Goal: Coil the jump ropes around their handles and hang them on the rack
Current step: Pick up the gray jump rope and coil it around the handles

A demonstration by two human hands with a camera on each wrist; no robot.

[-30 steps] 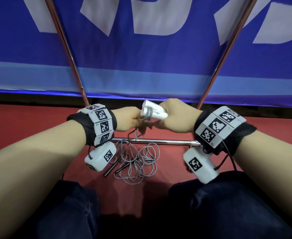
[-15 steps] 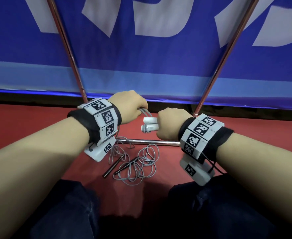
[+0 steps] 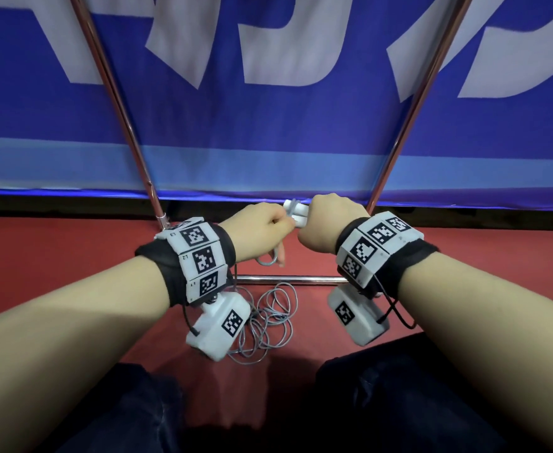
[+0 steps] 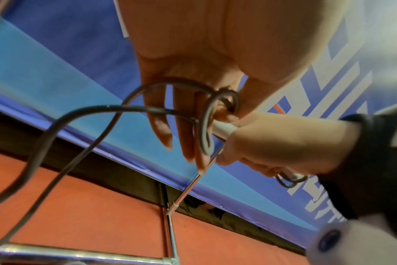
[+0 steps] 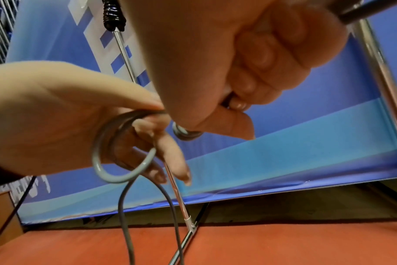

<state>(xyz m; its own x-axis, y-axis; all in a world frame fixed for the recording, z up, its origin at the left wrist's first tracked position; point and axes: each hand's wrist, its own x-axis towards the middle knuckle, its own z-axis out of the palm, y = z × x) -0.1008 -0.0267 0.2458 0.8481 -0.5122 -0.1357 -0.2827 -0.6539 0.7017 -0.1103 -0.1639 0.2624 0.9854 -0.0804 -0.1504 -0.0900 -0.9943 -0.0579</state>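
My right hand (image 3: 314, 223) grips a pair of white jump rope handles (image 3: 296, 212), held side by side with their ends pointing left. Close beside them, my left hand (image 3: 278, 233) pinches the grey rope (image 5: 122, 147), and a small loop of it (image 3: 270, 259) hangs under the fingers (image 4: 163, 129). From the loop, two strands (image 5: 125, 215) drop toward a loose pile of grey rope (image 3: 268, 322) on the red floor. The rack's two slanted metal poles (image 3: 118, 103) (image 3: 415, 103) rise behind my hands, and its low crossbar (image 3: 288, 279) runs below them.
A blue banner (image 3: 268, 142) with white letters closes off the back. Red floor (image 3: 56, 256) stretches to either side. My knees in dark trousers (image 3: 399, 403) fill the bottom of the head view. Wrist cameras hang under both forearms, the left one over part of the rope pile.
My left hand has come down from above the handles to their left side, bringing a rope loop with it. My right hand has lifted the handles up and away from me.
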